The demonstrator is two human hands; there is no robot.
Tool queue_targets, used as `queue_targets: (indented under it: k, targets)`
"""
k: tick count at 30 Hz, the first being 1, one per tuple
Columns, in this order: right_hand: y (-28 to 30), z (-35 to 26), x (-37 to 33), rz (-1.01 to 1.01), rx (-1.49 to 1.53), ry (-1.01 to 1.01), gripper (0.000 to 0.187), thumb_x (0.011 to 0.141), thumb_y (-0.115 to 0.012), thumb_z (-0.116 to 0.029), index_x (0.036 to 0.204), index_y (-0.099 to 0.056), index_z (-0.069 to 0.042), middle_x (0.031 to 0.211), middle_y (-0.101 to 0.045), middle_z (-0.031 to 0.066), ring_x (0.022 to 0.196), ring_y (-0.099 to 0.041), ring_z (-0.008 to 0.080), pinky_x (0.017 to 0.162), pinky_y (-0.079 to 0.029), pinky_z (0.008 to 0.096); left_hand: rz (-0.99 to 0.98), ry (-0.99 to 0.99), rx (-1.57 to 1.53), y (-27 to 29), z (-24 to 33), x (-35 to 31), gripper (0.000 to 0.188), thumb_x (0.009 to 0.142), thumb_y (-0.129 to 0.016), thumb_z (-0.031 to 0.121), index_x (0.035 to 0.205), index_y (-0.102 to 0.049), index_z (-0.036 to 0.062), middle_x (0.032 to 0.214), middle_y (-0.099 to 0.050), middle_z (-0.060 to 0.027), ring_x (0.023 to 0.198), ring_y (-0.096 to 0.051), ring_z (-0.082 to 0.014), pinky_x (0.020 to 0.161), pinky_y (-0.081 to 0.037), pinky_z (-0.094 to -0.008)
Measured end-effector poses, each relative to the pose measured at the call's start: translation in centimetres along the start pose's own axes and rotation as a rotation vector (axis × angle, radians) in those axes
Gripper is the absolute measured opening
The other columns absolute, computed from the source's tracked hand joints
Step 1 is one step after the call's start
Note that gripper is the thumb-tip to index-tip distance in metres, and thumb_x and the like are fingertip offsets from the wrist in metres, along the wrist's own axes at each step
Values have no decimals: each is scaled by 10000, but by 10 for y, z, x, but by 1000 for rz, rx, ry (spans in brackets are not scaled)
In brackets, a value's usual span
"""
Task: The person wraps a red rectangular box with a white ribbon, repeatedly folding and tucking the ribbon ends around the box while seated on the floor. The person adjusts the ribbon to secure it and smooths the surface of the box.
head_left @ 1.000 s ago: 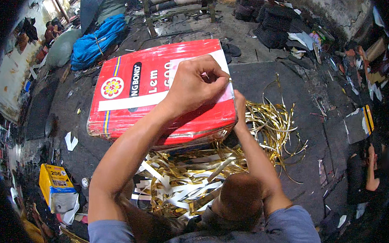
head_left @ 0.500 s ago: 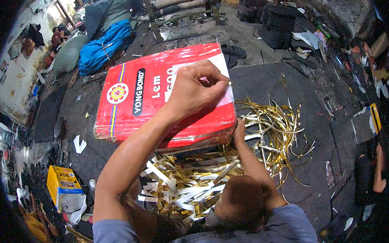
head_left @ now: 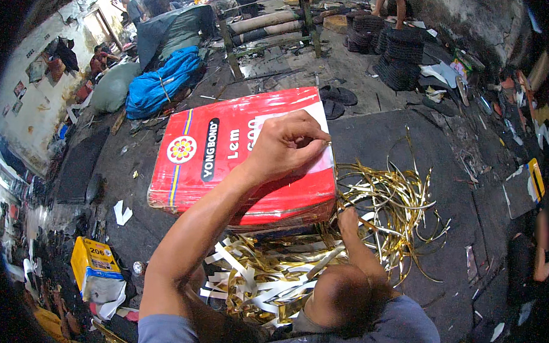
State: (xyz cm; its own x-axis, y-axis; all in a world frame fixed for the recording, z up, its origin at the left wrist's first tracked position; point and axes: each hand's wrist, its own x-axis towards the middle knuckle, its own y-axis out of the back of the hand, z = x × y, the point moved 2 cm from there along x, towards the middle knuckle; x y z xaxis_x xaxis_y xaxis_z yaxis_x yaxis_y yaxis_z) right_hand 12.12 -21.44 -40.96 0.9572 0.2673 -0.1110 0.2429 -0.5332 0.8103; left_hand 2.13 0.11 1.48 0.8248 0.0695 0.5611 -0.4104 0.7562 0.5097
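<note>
Left hand: thumb and forefinger together at the right edge of the red box, palm over its top; anything pinched there is too small to tell. Right hand: low beside the box's near right corner, at the gold strips; grip cannot be told.

Gold strips: narrow, shiny, loosely coiled right of the box; judged light, springy, slippery, apt to tangle or crease; best taken flat between fingertips, near a free end.

Red box: directly before the person, glossy wrapping, likely slick; walls appear stiff, weight unknown; hold by opposite sides.

Strip heap: white and gold, tangled, between box and person.

Edges: box's right edge straight, near corner close to the right hand. Room: dark mat reaching beyond the coil; slippers past the far right corner.
</note>
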Motion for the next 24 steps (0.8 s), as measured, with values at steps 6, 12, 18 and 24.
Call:
queue_targets:
  k: [6,12,18,24]
  targets:
    - [11,15,11,23,34,-176,278,926,-565,-151,1024,-670,87,999,-707,373,980,-698,544,890,-562,595,-67,-362,101,1,5,5,218,864,-752,-33,1069,-775,38,989,-712,-119,827,-726,-261,704,-600,-362]
    - [-3,43,17,28,-374,213,258,926,-648,-238,891,-725,6,976,-698,220,939,-703,398,792,-568,501,-15,-354,201,7,0,-9,168,881,-740,-22,1042,-772,17,957,-718,-136,832,-733,-291,710,-597,-373]
    - [11,104,33,200,-288,133,200,920,-627,-180,803,-680,-26,782,-702,149,757,-722,350,666,-581,489,-26,-504,328,0,12,-1,257,903,-730,193,1119,-786,67,1140,-721,-132,1101,-662,-312,948,-530,-426]
    - [41,82,28,32,-381,-61,245,894,-676,-240,973,-772,-28,924,-772,211,914,-769,396,769,-621,491,-146,-332,467,4,5,-9,555,993,-614,522,1348,-698,104,1517,-562,-162,1399,-490,-415,1149,-418,-531]
